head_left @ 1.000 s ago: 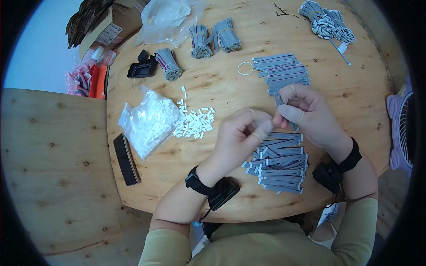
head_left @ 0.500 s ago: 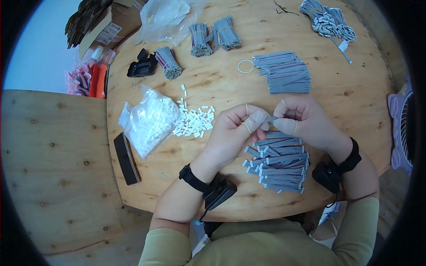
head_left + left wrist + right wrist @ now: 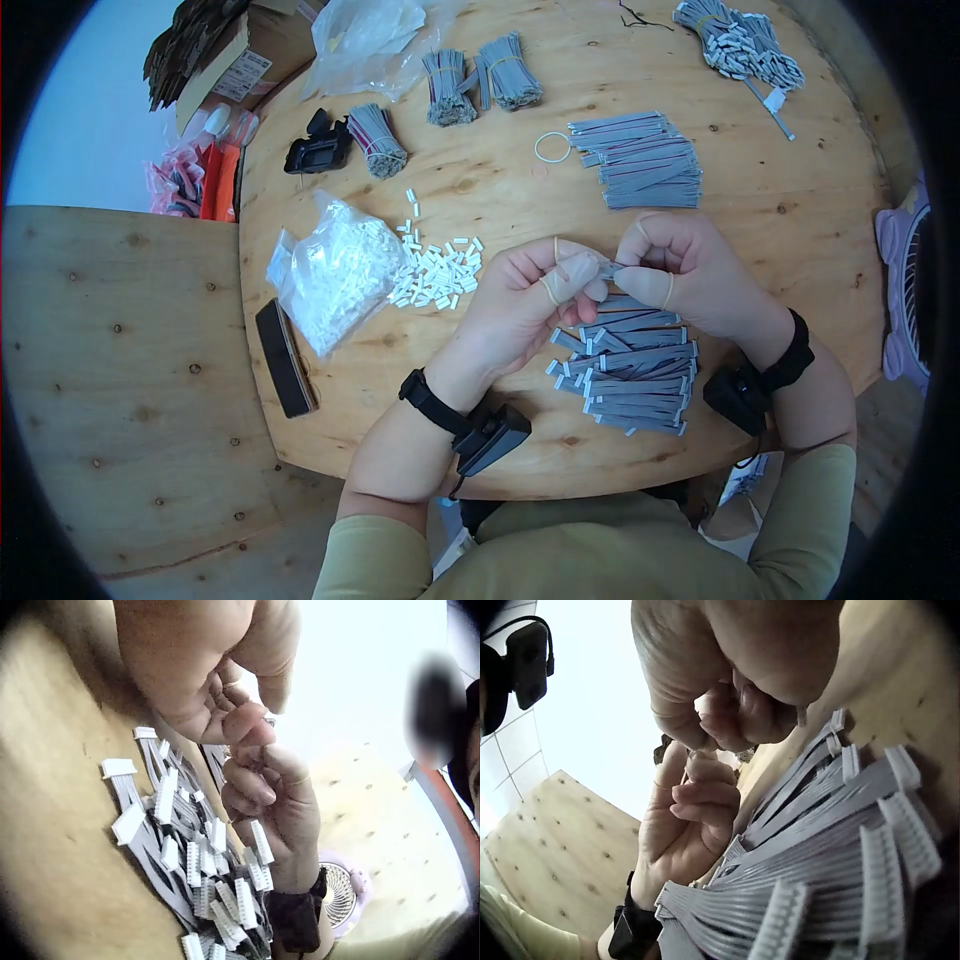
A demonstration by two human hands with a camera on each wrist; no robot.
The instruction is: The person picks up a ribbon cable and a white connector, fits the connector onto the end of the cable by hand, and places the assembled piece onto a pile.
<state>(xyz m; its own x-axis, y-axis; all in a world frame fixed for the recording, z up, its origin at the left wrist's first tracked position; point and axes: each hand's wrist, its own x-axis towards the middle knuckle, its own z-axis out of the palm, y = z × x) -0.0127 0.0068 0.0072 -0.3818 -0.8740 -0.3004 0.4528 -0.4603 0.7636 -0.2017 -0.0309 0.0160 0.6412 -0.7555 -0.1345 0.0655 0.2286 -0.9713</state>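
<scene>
In the head view my left hand (image 3: 535,295) and right hand (image 3: 690,265) meet fingertip to fingertip over the table. Finger covers sheathe several fingertips. The right thumb and fingers pinch a short grey ribbon cable (image 3: 611,270), mostly hidden in the hand. At its end the left thumb and forefinger pinch a small white connector, nearly all covered by the fingers. Just below the hands lies a pile of grey ribbon cables (image 3: 640,375) with white connectors on their ends. In the left wrist view these white connectors (image 3: 193,862) show their slots.
Left of the hands are loose white connectors (image 3: 437,278) and a clear bag (image 3: 345,275) full of them. A phone (image 3: 285,360) lies near the left edge. More ribbon cables (image 3: 640,160) lie beyond the hands; tied bundles (image 3: 510,75) and a black case (image 3: 318,150) stand farther back.
My left hand has come up to the right hand, and their fingertips now meet. The right hand has drawn back from the far cables and turned, covering more of its ribbon cable.
</scene>
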